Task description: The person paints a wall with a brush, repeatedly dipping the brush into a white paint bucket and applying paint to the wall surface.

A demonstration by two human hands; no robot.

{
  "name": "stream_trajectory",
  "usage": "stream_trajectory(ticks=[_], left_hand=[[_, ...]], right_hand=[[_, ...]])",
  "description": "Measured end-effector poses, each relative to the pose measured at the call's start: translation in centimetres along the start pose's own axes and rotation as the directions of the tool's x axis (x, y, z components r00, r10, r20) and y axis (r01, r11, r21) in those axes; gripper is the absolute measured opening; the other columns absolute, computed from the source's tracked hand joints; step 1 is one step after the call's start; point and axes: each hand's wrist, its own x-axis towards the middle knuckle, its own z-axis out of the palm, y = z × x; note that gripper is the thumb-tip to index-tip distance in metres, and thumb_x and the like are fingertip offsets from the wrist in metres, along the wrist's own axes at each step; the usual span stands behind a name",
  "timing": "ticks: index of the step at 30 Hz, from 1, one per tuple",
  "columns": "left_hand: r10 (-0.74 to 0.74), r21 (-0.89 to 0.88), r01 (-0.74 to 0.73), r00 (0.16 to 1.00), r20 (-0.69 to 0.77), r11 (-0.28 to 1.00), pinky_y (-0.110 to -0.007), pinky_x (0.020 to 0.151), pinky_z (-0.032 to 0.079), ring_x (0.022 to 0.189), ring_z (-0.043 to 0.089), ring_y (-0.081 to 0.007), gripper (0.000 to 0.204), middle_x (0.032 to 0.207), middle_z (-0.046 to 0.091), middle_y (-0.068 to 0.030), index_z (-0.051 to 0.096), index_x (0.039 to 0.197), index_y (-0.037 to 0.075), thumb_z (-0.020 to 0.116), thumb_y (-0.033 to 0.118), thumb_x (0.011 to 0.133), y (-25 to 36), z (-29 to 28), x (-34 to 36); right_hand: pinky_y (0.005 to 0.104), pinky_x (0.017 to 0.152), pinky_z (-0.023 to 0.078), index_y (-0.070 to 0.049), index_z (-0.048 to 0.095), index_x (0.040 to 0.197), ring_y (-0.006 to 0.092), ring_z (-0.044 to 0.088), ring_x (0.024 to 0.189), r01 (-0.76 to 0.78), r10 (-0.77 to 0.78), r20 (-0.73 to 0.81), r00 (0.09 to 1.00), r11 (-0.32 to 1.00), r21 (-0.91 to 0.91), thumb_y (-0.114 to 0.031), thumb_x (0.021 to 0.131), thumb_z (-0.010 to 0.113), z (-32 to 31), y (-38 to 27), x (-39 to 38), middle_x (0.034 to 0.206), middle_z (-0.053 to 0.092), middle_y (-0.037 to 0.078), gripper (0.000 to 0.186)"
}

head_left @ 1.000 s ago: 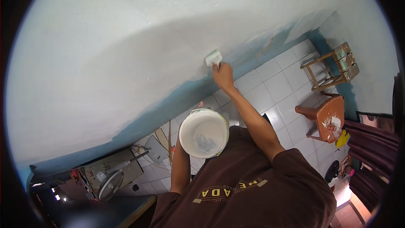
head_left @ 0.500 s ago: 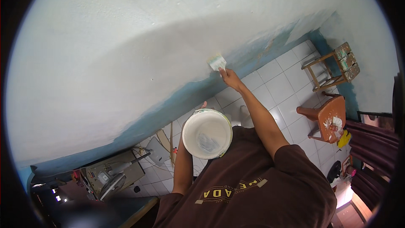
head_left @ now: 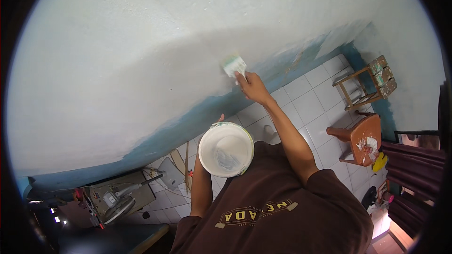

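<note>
My right hand [head_left: 249,84] grips a wide paintbrush [head_left: 234,66] with a pale handle and greenish-white bristles, held against the wall [head_left: 179,61]. The wall is whitish above a rough-edged blue band. My left hand [head_left: 220,118] holds a white plastic bucket [head_left: 219,141] with paint smears on its rim and whitish-grey paint at its bottom. The bucket hides most of that hand; a fingertip shows past the rim.
A paint-spattered wooden stool [head_left: 374,91] and a brown plastic seat [head_left: 351,136] with scraps on it stand at the right on the tiled floor [head_left: 303,106], near dark curtains [head_left: 409,160]. A fan [head_left: 117,207], boards [head_left: 181,157] and clutter lie lower left.
The brush first moved right and slightly down along the wall, then back left and up by now. The bucket shifted a little right and then back left.
</note>
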Motion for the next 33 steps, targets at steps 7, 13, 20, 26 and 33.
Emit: stream_trajectory(ticks=[7,13,20,26,33], left_hand=[[-0.020,-0.077,0.024,0.998,0.052,0.997,-0.032,0.054,0.053,0.055,0.063,-0.0141,0.041,0.071,0.069,0.0003,0.068,0.086,0.015,0.058,0.052,0.101,0.0,0.8,0.9],[0.018,-0.101,-0.015,1.000,0.023,0.995,-0.033,0.054,0.053,0.056,0.065,-0.0137,0.037,0.072,0.070,0.0009,0.069,0.087,0.016,0.062,0.051,0.100,0.5,1.1,-0.1],[0.008,-0.032,-0.010,0.998,-0.062,0.999,-0.032,0.053,0.052,0.056,0.063,-0.0128,0.038,0.070,0.067,0.0022,0.065,0.085,0.018,0.058,0.051,0.101,1.2,2.6,-0.3],[-0.005,-0.127,0.017,0.995,0.100,0.992,-0.033,0.054,0.051,0.056,0.061,-0.0123,0.043,0.069,0.064,0.0026,0.060,0.080,0.017,0.052,0.051,0.104,0.2,0.7,0.3],[-0.051,-0.029,0.054,0.993,0.104,0.998,-0.032,0.058,0.053,0.063,0.066,-0.0137,0.039,0.077,0.070,-0.0002,0.068,0.091,0.014,0.058,0.051,0.101,0.6,3.3,1.0]], right_hand=[[0.0246,0.049,0.035,-0.006,0.060,0.083,0.0072,0.044,0.052,0.193,-0.215,0.059,0.975,0.945,0.263,-0.050,0.106,0.050,1.3,0.3,2.3,0.061,0.047,-0.003,0.051],[0.0279,0.047,0.037,-0.004,0.061,0.085,0.0078,0.045,0.052,0.024,-0.025,-0.067,0.997,1.000,-0.016,-0.052,0.104,0.053,0.3,14.5,4.7,0.062,0.051,0.000,0.052],[0.0343,0.041,0.045,0.004,0.062,0.094,0.0185,0.054,0.044,-0.453,0.465,-0.042,0.884,0.876,0.163,-0.044,0.105,0.051,-2.1,17.9,4.7,0.063,0.059,0.009,0.050],[0.0386,0.049,0.048,0.006,0.061,0.082,0.0228,0.060,0.052,-0.136,0.128,-0.092,0.988,0.986,-0.095,-0.037,0.107,0.048,0.7,0.4,0.9,0.058,0.059,0.011,0.051],[0.0306,0.053,0.036,-0.001,0.057,0.079,0.0096,0.041,0.058,0.324,-0.325,-0.055,0.944,0.946,-0.034,-0.043,0.108,0.047,-0.1,-2.2,1.1,0.061,0.046,0.000,0.052]])
